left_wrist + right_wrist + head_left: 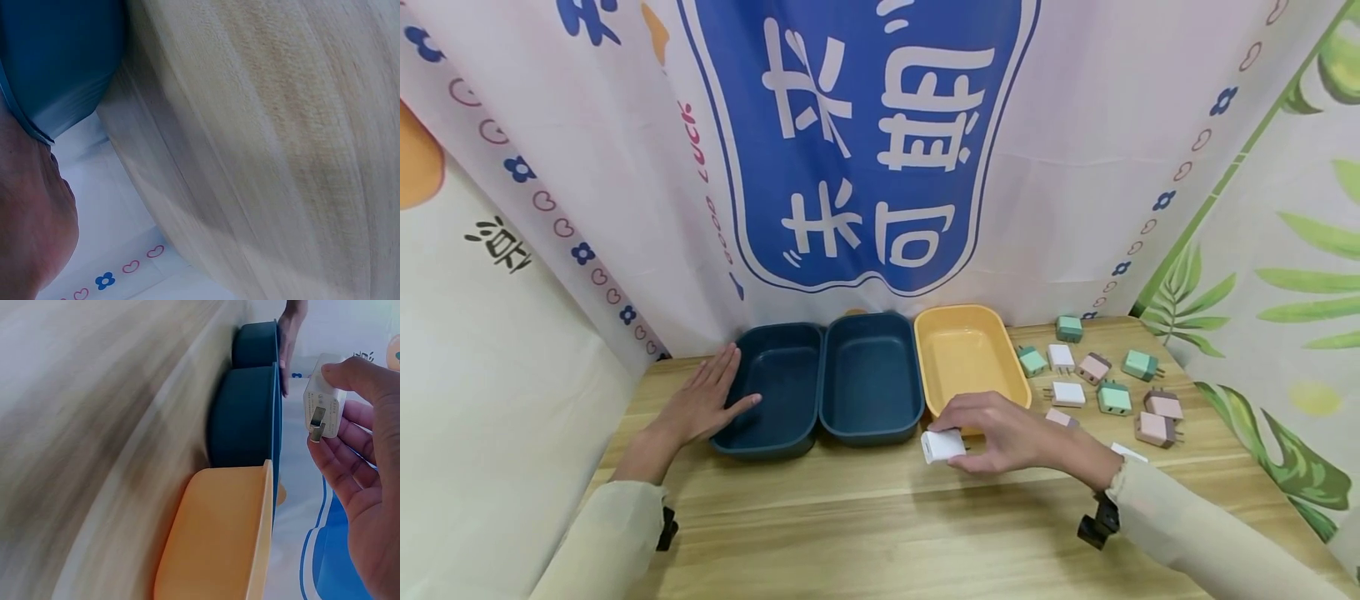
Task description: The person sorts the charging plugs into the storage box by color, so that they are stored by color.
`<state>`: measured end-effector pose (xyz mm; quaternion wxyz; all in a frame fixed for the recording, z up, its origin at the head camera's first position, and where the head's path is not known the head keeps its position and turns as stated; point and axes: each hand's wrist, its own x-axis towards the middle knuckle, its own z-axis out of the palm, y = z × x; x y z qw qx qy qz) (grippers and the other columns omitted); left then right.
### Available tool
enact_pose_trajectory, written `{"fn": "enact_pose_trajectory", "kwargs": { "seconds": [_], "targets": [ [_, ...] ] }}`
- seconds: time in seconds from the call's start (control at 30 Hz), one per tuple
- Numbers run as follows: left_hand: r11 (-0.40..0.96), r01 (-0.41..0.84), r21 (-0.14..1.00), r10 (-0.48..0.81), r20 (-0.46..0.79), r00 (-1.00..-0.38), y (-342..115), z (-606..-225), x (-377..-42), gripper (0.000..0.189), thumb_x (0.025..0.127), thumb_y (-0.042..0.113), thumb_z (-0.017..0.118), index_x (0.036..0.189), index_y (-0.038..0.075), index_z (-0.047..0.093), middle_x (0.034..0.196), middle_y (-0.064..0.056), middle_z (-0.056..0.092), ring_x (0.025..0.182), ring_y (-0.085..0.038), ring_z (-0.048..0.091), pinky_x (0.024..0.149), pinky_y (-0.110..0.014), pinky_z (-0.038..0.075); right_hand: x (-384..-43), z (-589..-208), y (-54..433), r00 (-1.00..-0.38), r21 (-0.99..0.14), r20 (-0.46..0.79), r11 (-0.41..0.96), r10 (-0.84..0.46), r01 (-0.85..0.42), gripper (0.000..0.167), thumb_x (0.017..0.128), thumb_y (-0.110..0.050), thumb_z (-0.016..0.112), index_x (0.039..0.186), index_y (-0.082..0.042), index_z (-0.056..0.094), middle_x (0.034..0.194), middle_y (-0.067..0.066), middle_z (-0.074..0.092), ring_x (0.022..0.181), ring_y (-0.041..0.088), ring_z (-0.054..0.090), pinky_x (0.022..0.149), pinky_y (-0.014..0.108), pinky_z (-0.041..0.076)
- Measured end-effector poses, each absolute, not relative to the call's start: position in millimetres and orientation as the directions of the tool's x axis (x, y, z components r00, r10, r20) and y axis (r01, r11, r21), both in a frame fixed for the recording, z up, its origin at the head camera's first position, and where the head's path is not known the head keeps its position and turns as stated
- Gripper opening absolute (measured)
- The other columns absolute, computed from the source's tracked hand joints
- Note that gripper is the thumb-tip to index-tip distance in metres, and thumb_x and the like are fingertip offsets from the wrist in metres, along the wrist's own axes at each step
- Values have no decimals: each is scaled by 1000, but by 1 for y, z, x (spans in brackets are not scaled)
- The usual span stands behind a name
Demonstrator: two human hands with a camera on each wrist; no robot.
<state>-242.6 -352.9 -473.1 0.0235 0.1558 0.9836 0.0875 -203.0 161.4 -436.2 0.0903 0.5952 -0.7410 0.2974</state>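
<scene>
My right hand (992, 429) pinches a white charger plug (943, 446) between thumb and fingers, held in front of the yellow bin (970, 350). In the right wrist view the two metal prongs of the charger plug (324, 403) face the camera. My left hand (703, 400) rests with straight fingers on the left rim of the left dark blue bin (778, 367). Beside that bin stands a second dark blue bin (872, 379), between it and the yellow one. All three bins show bare insides in the head view, the yellow one partly covered by my right hand.
Right of the yellow bin lie several charger plugs: green ones (1114, 398), white ones (1067, 394) and pink ones (1156, 429). My right forearm passes over the table (850, 525) near them. A printed curtain (865, 150) hangs right behind the bins.
</scene>
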Motion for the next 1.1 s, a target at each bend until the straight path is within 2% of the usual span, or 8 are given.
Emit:
{"fn": "enact_pose_trajectory", "kwargs": {
  "seconds": [0.3,0.5,0.77,0.93,1.1],
  "targets": [
    [937,305,171,313,-23,-949,-354,-475,-241,102,105,65,48,167,-6,10,175,-27,6,161,-47,9,129,-65,8,-212,-435,146,-342,-367,459,175,-820,-913,42,82,-16,91,120,-7,77,111,4,76,94,11,69,80,29,63],
    [945,291,152,302,-56,-952,-352,-471,-241,103,105,67,45,168,-4,6,176,-26,3,162,-46,7,130,-64,7,-221,-433,134,-355,-367,446,194,-822,-910,40,84,-17,90,119,-5,77,111,5,77,95,13,69,82,30,63],
    [945,290,154,300,-48,-953,-352,-472,-241,102,105,66,47,167,-5,8,175,-27,5,162,-46,9,129,-65,9,-234,-425,116,-363,-366,419,211,-832,-906,38,89,-24,86,122,-7,77,115,5,77,98,13,69,86,27,62],
    [944,293,153,304,-50,-951,-352,-471,-242,102,105,67,46,168,-4,6,175,-27,5,162,-46,8,129,-65,8,-241,-422,105,-379,-392,392,221,-838,-893,37,92,-24,83,124,-7,77,116,4,76,98,12,67,86,31,63],
    [946,292,140,302,-54,-952,-352,-471,-242,102,106,67,44,168,-4,6,176,-26,4,162,-45,7,130,-64,8,-249,-422,93,-379,-395,390,220,-839,-892,38,90,-23,85,123,-5,77,115,7,76,96,16,67,85,34,64]
  ]
}}
